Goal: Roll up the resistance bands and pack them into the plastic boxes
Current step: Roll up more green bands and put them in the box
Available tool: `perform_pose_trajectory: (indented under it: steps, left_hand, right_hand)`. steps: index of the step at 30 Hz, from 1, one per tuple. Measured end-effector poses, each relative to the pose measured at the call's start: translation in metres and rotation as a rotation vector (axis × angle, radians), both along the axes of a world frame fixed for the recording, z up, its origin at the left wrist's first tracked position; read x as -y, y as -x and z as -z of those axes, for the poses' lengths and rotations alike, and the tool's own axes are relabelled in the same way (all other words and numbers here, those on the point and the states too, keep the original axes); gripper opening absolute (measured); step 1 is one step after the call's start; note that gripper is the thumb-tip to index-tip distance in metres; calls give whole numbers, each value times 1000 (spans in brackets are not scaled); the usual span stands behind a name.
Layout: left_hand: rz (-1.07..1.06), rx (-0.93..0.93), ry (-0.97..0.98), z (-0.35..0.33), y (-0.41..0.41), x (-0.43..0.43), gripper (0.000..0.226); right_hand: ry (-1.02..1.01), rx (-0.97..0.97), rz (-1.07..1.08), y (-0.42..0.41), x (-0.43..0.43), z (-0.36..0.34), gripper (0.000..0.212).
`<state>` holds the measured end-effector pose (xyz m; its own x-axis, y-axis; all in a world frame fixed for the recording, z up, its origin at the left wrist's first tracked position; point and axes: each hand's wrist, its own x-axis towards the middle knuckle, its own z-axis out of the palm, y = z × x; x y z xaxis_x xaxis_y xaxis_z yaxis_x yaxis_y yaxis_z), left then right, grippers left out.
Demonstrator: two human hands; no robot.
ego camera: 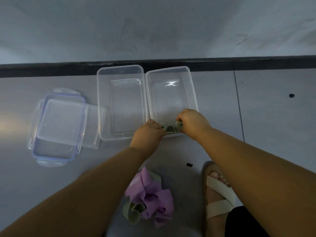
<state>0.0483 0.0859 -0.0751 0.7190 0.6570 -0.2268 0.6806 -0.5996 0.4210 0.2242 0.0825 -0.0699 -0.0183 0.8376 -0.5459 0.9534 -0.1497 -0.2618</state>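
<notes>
Nearest, on floor: heap of loose bands (150, 197), purple and green, beside sandalled foot (217, 190). Farther: left grip (147, 132) and right grip (191, 122) each pinching a rolled end of green band (170, 129), inside near end of right box (193, 86). Just beside: left box (100, 100). Off left: stacked lids (59, 125).
</notes>
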Motion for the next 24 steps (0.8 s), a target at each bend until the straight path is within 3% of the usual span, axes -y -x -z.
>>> perform_pose_trajectory:
  steps: [3, 15, 24]
  left_hand:
    - [-1, 36, -13, 5, 1, 1, 21]
    - [-37, 105, -62, 13, 1, 2, 10]
    - [-46, 156, -85, 12, 0, 2, 10]
  right_hand:
    - [-9, -5, 21, 0, 2, 5, 21]
    - [65, -34, 17, -3, -6, 11, 11]
    - [39, -33, 67, -7, -6, 16, 25]
